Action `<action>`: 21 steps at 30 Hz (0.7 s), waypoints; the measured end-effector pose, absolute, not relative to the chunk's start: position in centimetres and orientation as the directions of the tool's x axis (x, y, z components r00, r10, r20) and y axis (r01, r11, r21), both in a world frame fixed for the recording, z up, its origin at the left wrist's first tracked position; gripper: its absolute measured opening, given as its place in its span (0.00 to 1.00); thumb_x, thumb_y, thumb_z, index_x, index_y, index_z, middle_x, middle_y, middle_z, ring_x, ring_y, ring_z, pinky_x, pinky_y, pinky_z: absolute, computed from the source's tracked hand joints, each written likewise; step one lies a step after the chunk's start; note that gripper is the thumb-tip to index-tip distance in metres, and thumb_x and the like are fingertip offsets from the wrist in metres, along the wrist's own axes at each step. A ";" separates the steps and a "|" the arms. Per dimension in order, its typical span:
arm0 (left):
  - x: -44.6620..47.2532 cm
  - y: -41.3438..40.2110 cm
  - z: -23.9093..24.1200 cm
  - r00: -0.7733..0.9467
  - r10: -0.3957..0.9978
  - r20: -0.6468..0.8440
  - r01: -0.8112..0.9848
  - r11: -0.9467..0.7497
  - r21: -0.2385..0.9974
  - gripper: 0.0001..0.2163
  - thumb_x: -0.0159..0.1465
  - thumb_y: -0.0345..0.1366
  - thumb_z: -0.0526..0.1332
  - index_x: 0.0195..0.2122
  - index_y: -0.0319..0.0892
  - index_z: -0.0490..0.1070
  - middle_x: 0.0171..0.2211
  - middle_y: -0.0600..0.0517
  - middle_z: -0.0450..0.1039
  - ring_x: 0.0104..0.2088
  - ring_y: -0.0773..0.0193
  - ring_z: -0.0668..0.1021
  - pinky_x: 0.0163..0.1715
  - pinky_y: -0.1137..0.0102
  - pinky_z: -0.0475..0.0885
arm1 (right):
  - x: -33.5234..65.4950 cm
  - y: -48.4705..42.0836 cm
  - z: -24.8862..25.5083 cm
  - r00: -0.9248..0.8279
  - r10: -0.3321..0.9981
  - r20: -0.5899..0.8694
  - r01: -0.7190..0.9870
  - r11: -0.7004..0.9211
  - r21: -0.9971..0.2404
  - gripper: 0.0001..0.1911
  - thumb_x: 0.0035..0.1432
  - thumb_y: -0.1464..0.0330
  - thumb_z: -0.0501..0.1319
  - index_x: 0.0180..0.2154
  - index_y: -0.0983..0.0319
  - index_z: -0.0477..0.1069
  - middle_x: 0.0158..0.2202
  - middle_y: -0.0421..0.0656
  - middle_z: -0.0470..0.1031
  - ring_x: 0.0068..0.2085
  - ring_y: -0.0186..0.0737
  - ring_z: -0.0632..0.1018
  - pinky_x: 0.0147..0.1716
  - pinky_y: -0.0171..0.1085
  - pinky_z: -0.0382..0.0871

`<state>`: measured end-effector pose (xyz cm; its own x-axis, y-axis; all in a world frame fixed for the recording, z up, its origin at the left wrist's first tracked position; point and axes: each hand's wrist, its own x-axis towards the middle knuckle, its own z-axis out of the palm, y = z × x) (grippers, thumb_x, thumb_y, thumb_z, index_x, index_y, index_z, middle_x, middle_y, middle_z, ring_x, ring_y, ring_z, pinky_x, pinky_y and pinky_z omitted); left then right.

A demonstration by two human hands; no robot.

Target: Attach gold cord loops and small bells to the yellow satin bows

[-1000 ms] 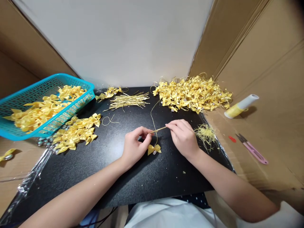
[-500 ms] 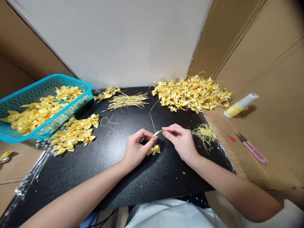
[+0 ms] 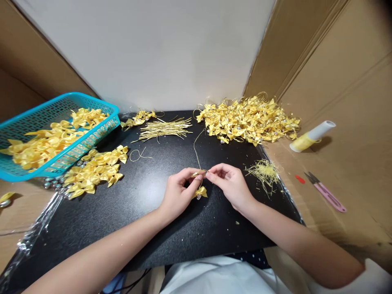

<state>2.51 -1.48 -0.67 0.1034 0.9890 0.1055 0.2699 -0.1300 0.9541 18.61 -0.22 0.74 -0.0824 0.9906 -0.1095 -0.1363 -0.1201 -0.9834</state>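
Observation:
My left hand (image 3: 177,192) pinches a gold cord (image 3: 196,151) just above a small yellow ribbon bow (image 3: 201,192) that hangs from it over the black mat (image 3: 147,212). Fingertip to fingertip with it, my right hand (image 3: 231,183) pinches the same cord's short end. The cord's long tail runs up the mat toward the big heap of finished yellow bows (image 3: 249,119).
A teal basket (image 3: 58,130) of yellow ribbon pieces stands at the left, with loose bows (image 3: 94,170) and small silver bells before it. A bundle of gold cords (image 3: 163,128) lies at the back. Cord trimmings (image 3: 265,171), a thread spool (image 3: 310,136) and pink snips (image 3: 326,192) lie on the right.
My right hand has moved left along the cord until its fingertips meet my left hand's. The stretch of cord held between them has shortened to nothing.

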 end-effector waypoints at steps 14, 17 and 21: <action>2.5 -1.5 -0.8 0.098 0.993 0.063 0.251 -0.086 0.964 0.09 0.63 0.40 0.61 0.37 0.40 0.77 0.32 0.48 0.79 0.31 0.63 0.78 0.32 0.71 0.71 | 18.9 0.1 0.5 -0.069 0.995 -0.070 -0.126 -0.078 -0.989 0.13 0.40 0.59 0.73 0.26 0.61 0.77 0.25 0.41 0.78 0.28 0.36 0.76 0.31 0.37 0.71; 2.6 -1.6 -0.6 0.094 0.994 0.061 0.247 -0.083 0.965 0.09 0.62 0.39 0.62 0.37 0.40 0.78 0.32 0.48 0.79 0.31 0.64 0.78 0.32 0.71 0.71 | 18.7 0.1 0.7 -0.079 0.987 -0.139 -0.221 -0.154 -0.963 0.14 0.36 0.61 0.75 0.25 0.61 0.76 0.24 0.40 0.78 0.27 0.35 0.77 0.34 0.38 0.73; 2.6 -1.5 -0.6 0.063 0.996 0.069 0.246 -0.083 0.966 0.08 0.62 0.38 0.62 0.36 0.40 0.78 0.33 0.48 0.79 0.32 0.64 0.78 0.32 0.71 0.70 | 18.6 0.1 0.7 -0.068 0.977 -0.201 -0.315 -0.212 -0.925 0.13 0.36 0.63 0.75 0.24 0.61 0.76 0.25 0.39 0.77 0.28 0.33 0.78 0.35 0.36 0.74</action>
<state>2.58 -1.51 -0.56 0.0632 0.9956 0.0694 0.2456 -0.0829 0.9658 18.58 0.07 0.67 -0.0685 0.9772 -0.2010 -0.3147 -0.2123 -0.9251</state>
